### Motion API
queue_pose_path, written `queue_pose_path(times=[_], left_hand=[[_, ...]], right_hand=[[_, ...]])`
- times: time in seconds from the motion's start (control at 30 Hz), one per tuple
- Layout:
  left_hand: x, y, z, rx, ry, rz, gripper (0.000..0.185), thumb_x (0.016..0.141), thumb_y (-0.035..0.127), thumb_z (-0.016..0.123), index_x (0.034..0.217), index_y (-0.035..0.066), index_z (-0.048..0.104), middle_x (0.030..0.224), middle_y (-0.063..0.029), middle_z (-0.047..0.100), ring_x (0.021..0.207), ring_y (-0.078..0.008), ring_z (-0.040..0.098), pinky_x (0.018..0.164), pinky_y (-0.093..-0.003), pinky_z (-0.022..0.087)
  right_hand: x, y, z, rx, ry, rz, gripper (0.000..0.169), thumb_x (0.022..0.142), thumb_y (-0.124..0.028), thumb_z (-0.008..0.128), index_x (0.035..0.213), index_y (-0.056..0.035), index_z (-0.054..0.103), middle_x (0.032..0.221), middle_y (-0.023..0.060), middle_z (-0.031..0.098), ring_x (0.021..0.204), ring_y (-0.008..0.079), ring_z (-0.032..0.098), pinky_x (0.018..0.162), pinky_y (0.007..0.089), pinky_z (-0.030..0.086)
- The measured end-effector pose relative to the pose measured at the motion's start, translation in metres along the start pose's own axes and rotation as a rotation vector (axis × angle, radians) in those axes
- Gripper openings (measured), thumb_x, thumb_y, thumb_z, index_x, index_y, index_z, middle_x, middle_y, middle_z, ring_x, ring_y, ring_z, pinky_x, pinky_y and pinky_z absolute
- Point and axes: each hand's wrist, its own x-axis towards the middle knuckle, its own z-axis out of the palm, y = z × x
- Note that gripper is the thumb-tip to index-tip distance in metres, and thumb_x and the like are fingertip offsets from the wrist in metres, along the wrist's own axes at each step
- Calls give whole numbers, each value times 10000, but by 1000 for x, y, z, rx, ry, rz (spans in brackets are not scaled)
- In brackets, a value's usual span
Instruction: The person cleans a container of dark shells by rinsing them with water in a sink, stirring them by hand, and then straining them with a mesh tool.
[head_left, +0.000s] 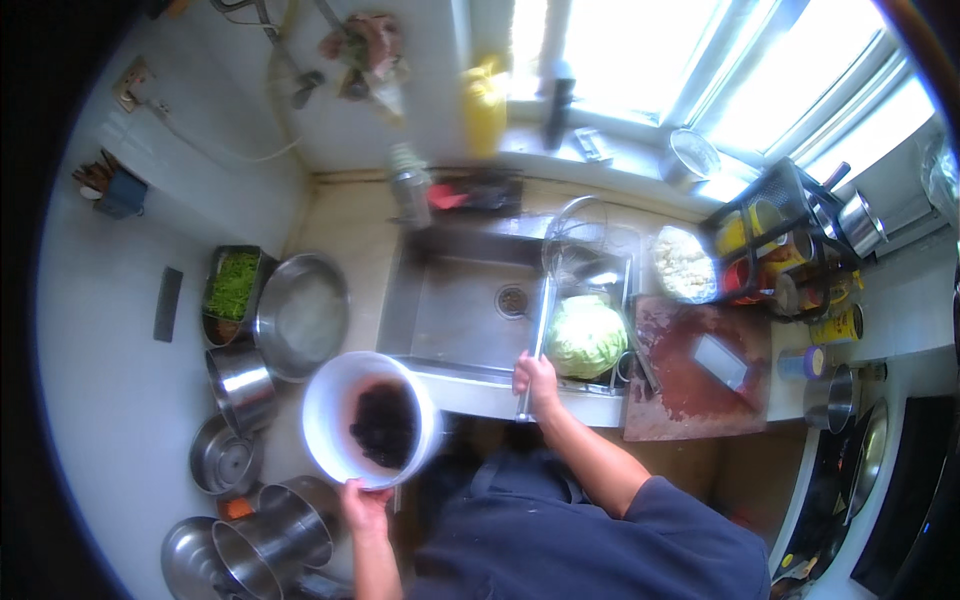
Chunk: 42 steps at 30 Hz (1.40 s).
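Observation:
My left hand (366, 507) grips the lower rim of a white plastic bucket (324, 420), which is tilted so its inside shows. A dark, clumped mass (384, 424) lies in the bucket; what it is cannot be told. My right hand (537, 381) is closed around the long metal handle of a wire skimmer (546, 315). The skimmer's round wire head (576, 234) is blurred and lies over the far right side of the sink. Just right of the handle sits a pale green cabbage (588, 337). The stainless steel sink basin (457, 307) is in front of me.
A stained chopping board (694, 409) with a cleaver (720, 361) lies right of the sink. Behind it stand a bowl of white pieces (684, 264) and a black rack (776, 240). Leftward are a steel basin (304, 319), chopped greens (234, 285) and several steel pots (244, 390).

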Motion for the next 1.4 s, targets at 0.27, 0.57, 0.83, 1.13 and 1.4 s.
queue_pose_path(times=[0.27, 0.57, 0.83, 1.13, 1.4], left_hand=[[13, -1, 24, -11, 4, -34, 349, 873, 209, 564, 1173, 33, 589, 1008, -116, 687, 826, -240, 695, 645, -376, 630], [16, 14, 32, 27, 45, -5, 353, 857, 195, 594, 1180, 53, 582, 941, -78, 646, 793, -210, 660, 660, -371, 621], [24, 19, 30, 20, 31, 37, 366, 895, 210, 614, 1232, 90, 536, 927, -81, 654, 736, -201, 690, 587, -321, 622], [10, 33, 68, -25, 108, 97, 300, 924, 257, 699, 1144, 124, 545, 887, -37, 636, 692, -149, 646, 559, -276, 569], [19, 35, 89, -45, 152, 181, 260, 888, 223, 763, 1036, 132, 570, 835, 19, 609, 657, -74, 581, 529, -200, 457]], right_hand=[[-60, -88, -27, 142, -383, 271, 166, 1028, -264, 518, 903, -156, 528, 578, -96, 391, 453, 43, 388, 416, 199, 327], [-90, -131, -64, -1140, 80, -202, 246, 951, -282, 640, 1033, -65, 557, 681, 75, 602, 563, 218, 591, 521, 370, 476], [-56, -205, -23, -2029, -40, -501, 400, 911, -290, 707, 1215, -127, 505, 950, 197, 707, 791, 434, 681, 650, 521, 528], [44, -243, -2, -2628, -295, -893, 680, 930, -133, 550, 1550, -335, 359, 993, 110, 620, 806, 260, 686, 621, 411, 569], [30, -257, -5, -2499, -283, -719, 575, 967, -158, 522, 1510, -323, 433, 982, 139, 658, 737, 311, 694, 589, 430, 560]])
